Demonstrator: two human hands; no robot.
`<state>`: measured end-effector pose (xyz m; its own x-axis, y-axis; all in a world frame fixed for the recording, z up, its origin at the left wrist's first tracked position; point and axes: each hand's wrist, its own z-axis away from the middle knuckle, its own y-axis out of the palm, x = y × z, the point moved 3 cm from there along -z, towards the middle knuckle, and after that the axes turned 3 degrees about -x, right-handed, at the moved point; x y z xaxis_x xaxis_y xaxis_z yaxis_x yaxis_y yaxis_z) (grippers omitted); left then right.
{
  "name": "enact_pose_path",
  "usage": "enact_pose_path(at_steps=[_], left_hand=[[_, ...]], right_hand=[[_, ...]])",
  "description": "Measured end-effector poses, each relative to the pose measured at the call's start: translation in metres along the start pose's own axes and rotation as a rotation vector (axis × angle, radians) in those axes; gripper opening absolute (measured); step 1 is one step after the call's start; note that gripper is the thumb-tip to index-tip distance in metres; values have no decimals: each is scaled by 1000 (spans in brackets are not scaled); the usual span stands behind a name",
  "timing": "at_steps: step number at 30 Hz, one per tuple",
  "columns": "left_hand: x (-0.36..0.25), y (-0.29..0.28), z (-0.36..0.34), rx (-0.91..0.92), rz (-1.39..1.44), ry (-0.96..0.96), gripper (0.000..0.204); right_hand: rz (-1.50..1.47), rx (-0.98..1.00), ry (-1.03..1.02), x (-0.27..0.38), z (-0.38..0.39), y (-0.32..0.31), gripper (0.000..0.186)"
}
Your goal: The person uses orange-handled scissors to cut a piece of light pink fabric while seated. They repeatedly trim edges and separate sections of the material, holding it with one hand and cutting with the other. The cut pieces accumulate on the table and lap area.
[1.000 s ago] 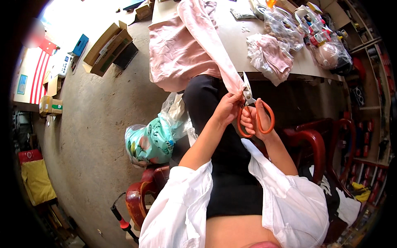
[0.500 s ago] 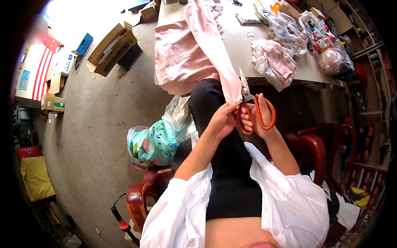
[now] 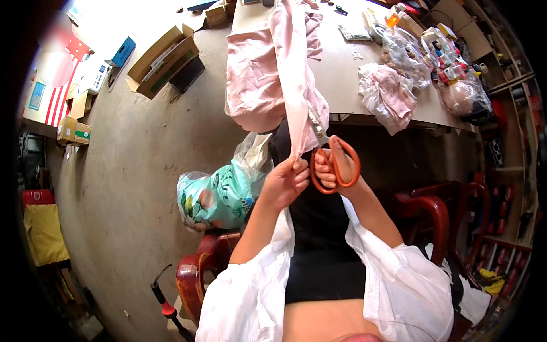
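Note:
My left hand (image 3: 286,181) pinches the narrow end of a pale pink garment (image 3: 253,85), whose body drapes over the near edge of a pale tabletop (image 3: 339,85) and down toward my black-clad leg. Beside it, my right hand (image 3: 329,170) is closed on the looped orange handles of large scissors (image 3: 350,162). The metal blades point up and lie against the pink strip, partly over it, just right of my left fingers. Whether they touch the cloth is unclear.
Bagged pink cloth (image 3: 387,97) and cluttered bags (image 3: 458,85) lie on the table's right. Left stand open cardboard boxes (image 3: 159,62). A turquoise bag (image 3: 213,196) rests beside my left leg, near a wooden chair (image 3: 191,273). Shelving (image 3: 510,142) lines the far right.
My left hand has drawn left and down, pulling the pink end with it. The scissors and right hand have shifted slightly left and down, the blades now tilted more leftward.

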<state>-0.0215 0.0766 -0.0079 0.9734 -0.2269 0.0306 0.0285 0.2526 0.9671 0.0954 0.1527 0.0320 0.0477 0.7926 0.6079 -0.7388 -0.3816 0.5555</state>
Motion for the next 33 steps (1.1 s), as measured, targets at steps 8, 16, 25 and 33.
enact_pose_path(at_steps=[8, 16, 25, 33], left_hand=[[-54, 29, 19, -502, -1502, 1052, 28], [-56, 72, -40, -396, -2197, 1036, 46], [-56, 96, -53, -485, -2609, 939, 8], [-57, 131, -29, -495, -2787, 720, 11]], right_hand=[[97, -100, -40, -24, -13, 18, 50], [116, -108, -177, -9, -9, 27, 49], [5, 29, -212, -1, -10, 45, 67], [-355, 239, -62, 8, -5, 64, 73]])
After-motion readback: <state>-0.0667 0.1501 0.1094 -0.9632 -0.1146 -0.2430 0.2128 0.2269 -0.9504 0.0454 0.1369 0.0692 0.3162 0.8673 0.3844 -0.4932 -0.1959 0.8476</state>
